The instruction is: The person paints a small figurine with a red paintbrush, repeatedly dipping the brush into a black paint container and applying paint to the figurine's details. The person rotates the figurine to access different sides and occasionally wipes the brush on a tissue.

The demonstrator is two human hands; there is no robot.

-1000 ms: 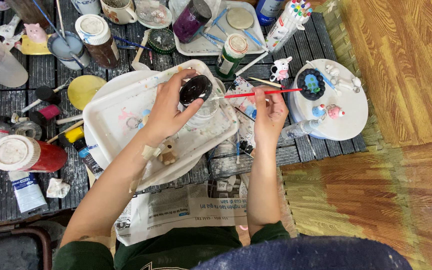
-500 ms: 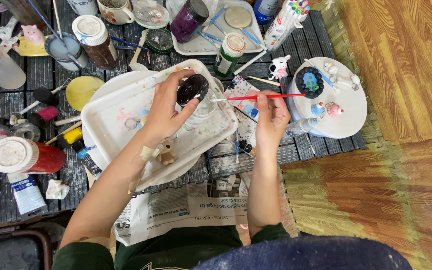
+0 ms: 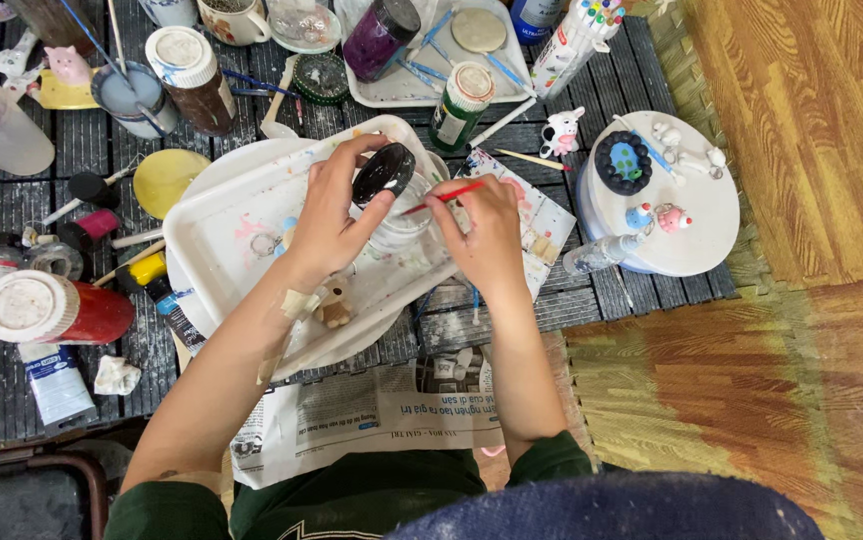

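My left hand (image 3: 332, 215) holds a small round black lid (image 3: 384, 172) tilted above a clear glass jar (image 3: 400, 228) that stands on the white tray (image 3: 242, 240). My right hand (image 3: 487, 235) grips a thin red-handled paintbrush (image 3: 444, 197), its tip pointing left into the jar's mouth beside the lid. Both hands nearly touch over the jar. A small tan clay figure (image 3: 335, 303) lies on the tray under my left wrist.
A round white stand (image 3: 687, 235) at the right carries small painted clay figures. Paint bottles, jars, a second tray (image 3: 392, 90) and brushes crowd the dark slatted mat. A red-and-white can (image 3: 52, 310) lies at the left. Newspaper (image 3: 372, 410) lies near my lap.
My right hand has moved left from near the white stand to the jar, bringing the brush tip into it. My left hand still holds the black lid over the jar.
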